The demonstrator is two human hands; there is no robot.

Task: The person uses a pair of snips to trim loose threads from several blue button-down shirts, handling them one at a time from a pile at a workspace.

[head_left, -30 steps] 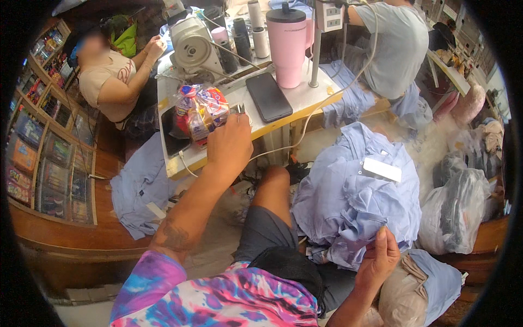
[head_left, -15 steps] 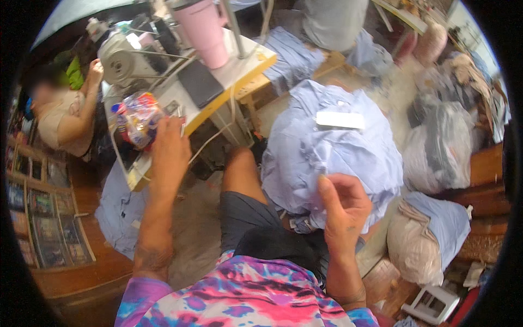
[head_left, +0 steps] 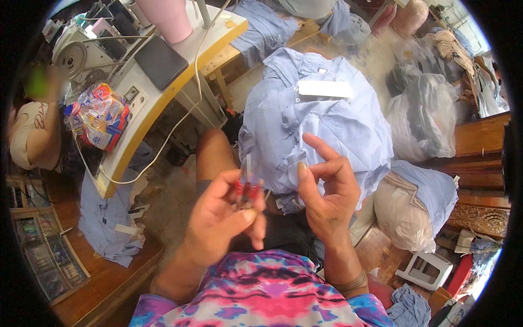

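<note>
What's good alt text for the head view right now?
A person's left hand holds a small, blurred red-handled tool; the right hand is at a heap of light blue garments, its grip on the cloth unclear. To the left, a pale table bears a dark phone, a pink cup and a crinkled plastic bag.

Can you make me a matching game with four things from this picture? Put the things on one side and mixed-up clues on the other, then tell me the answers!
Things:
1. Red-handled snips
2. Smartphone
3. Tumbler
4. Pile of shirts

Clues:
A. Black and lying flat on the table
B. Light blue, with the right hand close by
C. Held in the left hand
D. Pink and standing on the table

Right pairs: 1-C, 2-A, 3-D, 4-B
</note>
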